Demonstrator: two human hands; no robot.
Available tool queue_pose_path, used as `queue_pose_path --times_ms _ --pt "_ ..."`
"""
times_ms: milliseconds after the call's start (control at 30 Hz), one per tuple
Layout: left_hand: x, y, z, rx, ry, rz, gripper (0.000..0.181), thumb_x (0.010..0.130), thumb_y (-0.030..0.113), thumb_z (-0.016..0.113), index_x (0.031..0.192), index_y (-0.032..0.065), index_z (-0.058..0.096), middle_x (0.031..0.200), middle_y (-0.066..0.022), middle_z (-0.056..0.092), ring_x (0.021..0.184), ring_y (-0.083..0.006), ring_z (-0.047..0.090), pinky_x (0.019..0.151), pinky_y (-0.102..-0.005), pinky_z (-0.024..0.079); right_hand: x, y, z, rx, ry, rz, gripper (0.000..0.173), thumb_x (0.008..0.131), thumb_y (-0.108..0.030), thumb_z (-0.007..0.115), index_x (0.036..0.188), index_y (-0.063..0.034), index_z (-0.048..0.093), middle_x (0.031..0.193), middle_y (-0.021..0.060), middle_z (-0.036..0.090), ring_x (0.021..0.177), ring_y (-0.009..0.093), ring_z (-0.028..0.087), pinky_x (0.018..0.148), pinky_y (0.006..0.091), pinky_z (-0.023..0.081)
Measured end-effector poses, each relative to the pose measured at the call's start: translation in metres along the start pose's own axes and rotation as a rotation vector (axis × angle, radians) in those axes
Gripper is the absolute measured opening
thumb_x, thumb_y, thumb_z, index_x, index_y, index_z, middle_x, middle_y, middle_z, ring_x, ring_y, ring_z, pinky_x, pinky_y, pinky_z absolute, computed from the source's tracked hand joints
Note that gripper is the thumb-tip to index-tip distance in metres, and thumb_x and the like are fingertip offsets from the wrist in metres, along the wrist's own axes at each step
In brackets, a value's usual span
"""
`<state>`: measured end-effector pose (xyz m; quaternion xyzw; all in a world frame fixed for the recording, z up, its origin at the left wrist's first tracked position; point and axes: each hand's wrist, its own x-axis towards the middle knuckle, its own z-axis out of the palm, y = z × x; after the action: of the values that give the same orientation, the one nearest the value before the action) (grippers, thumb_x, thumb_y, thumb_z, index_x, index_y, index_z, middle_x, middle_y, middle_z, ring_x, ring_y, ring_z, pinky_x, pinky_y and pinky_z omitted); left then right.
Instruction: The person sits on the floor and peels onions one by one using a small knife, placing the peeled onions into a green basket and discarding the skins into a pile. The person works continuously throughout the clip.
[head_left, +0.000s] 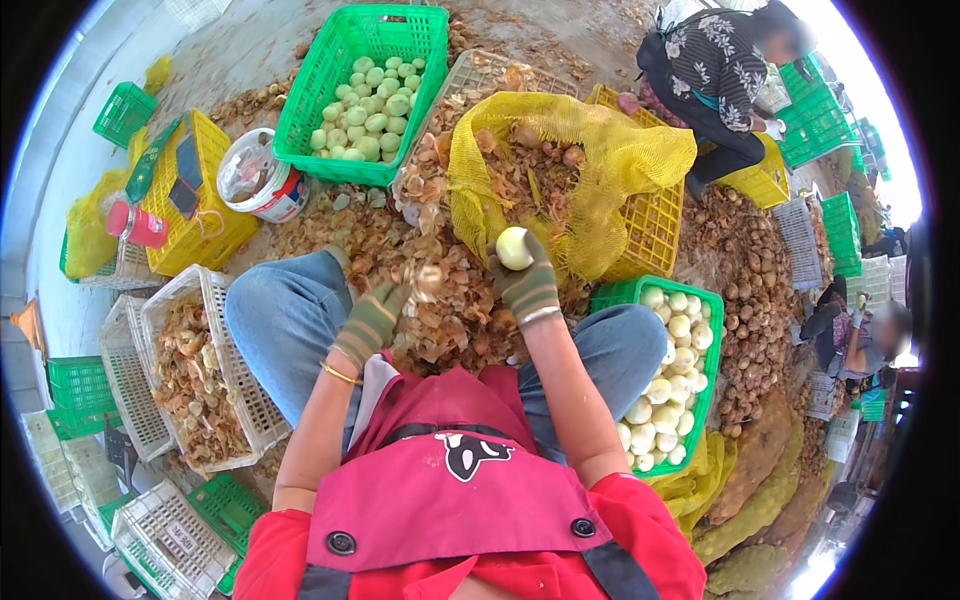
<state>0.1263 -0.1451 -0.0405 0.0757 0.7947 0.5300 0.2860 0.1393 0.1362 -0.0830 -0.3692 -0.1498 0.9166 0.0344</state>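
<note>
My right hand (525, 281), in a striped green knit glove, holds a peeled white onion (514, 248) at the near edge of a yellow mesh sack (652, 157). The sack stands open, with unpeeled onions (574, 156) and loose skins inside. My left hand (375, 319), gloved alike, is over the heap of dry onion skins (450, 315) between my knees. Something blurred and brownish, perhaps skin, is at its fingertips; whether it is gripped is unclear. A green crate (716, 360) of peeled onions stands by my right knee.
Another green crate (289, 124) with pale green peeled onions stands ahead. At left are a white bucket (289, 196), a yellow crate (232, 240) with a pink-lidded jar, and a white crate (244, 405) of skins. Co-workers (712, 71) sit at right beside heaped onions (750, 300).
</note>
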Motion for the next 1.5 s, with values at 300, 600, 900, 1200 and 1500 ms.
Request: queue_pose_path --times_ms 300,600,900,1200,1500 --pt "0.005 0.014 0.010 0.594 -0.071 0.034 0.042 0.086 0.042 0.064 0.097 0.0014 0.064 0.079 -0.0209 0.065 0.074 -0.0367 0.064 0.067 -0.0435 0.050 0.054 -0.049 0.147 -1.128 -0.508 -0.371 0.062 0.090 -0.031 0.069 0.142 -0.0054 0.045 0.139 0.0139 0.054 0.128 0.027 0.052 0.109 0.0383 0.043" --pt "0.048 0.096 -0.025 0.692 -0.147 0.160 0.032 0.085 0.033 0.060 0.092 0.0020 0.062 0.076 -0.0233 0.062 0.073 -0.0408 0.061 0.065 -0.0456 0.047 0.155 -0.176 0.058 -2.148 0.261 -0.513 0.054 0.090 -0.024 0.066 0.139 -0.0070 0.051 0.134 0.0204 0.056 0.122 0.033 0.057 0.105 0.0410 0.045" --pt "0.120 0.109 0.001 0.527 -0.242 0.113 0.037 0.090 0.040 0.056 0.094 0.0032 0.062 0.076 -0.0196 0.065 0.072 -0.0376 0.063 0.066 -0.0453 0.049 0.183 -0.112 0.122 -2.356 0.156 -0.724 0.058 0.085 -0.025 0.071 0.135 -0.0048 0.050 0.128 0.0277 0.057 0.116 0.041 0.056 0.098 0.0485 0.048" --pt "0.117 0.128 0.020 0.461 -0.217 0.085 0.041 0.090 0.039 0.060 0.101 -0.0001 0.061 0.081 -0.0246 0.065 0.079 -0.0379 0.066 0.070 -0.0444 0.050 0.185 -0.112 0.136 -2.441 0.173 -0.540 0.073 0.078 -0.028 0.073 0.140 -0.0036 0.044 0.116 0.0252 0.064 0.103 0.037 0.063 0.088 0.0430 0.053" --pt "0.137 0.129 0.042 -0.095 0.036 0.131 0.056 0.086 0.036 0.073 0.120 -0.0055 0.059 0.079 -0.0081 0.065 0.067 -0.0115 0.059 0.059 -0.0286 0.047 0.105 -0.147 0.108 -0.960 0.072 -0.139 0.060 0.077 -0.050 0.080 0.115 -0.0064 0.062 0.102 0.0091 0.067 0.083 0.018 0.066 0.065 0.0317 0.057"
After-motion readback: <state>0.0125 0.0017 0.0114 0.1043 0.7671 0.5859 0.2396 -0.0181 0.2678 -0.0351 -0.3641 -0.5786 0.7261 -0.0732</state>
